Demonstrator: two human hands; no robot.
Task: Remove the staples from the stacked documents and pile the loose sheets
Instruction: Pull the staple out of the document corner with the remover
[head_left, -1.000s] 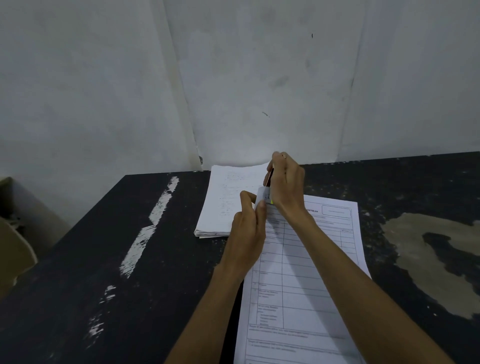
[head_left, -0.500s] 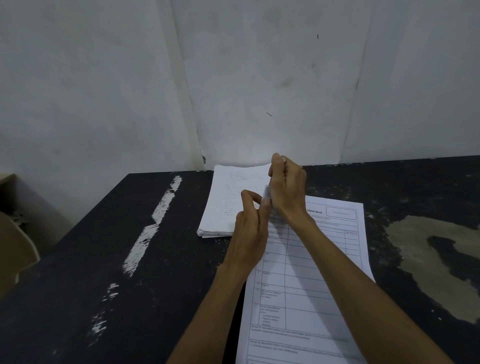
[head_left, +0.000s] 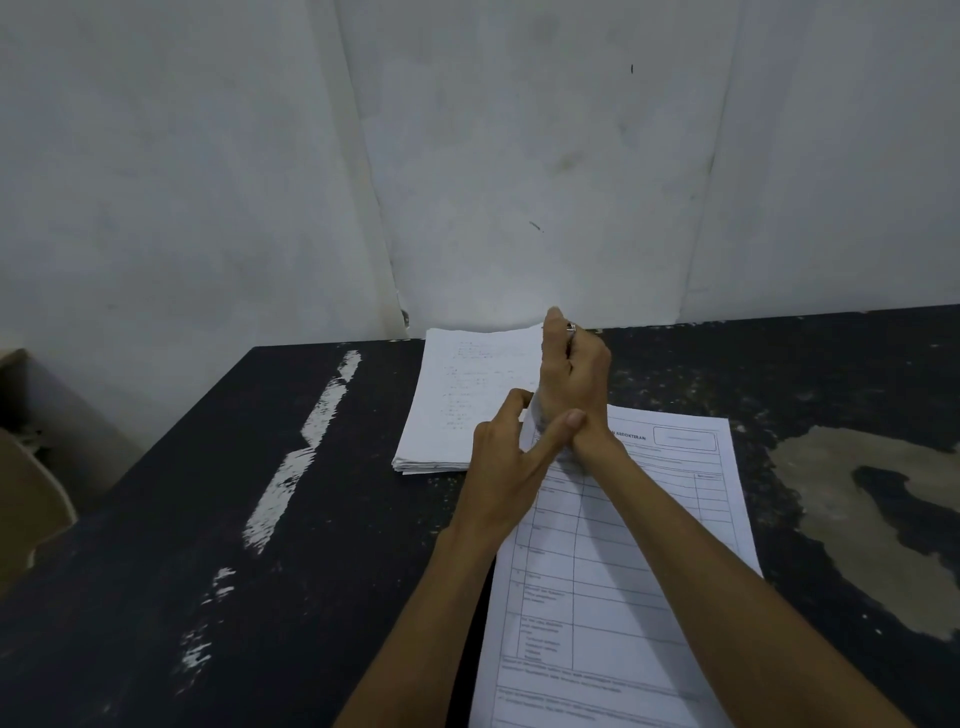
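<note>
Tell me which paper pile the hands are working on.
The ruled printed form, nearest the person: left hand and right hand meet at its top-left corner. The handwritten stack lies beyond, toward the wall.

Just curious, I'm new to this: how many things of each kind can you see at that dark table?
Paper items: 2, plain pile, printed form
Hands: 2, left hand, right hand
Tools: 1, slim tool in the right hand
Total: 5

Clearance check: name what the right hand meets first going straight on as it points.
Likely the wall behind the table: the right hand, gripping a thin tool, points past the loose sheets. Depth unclear.
</note>
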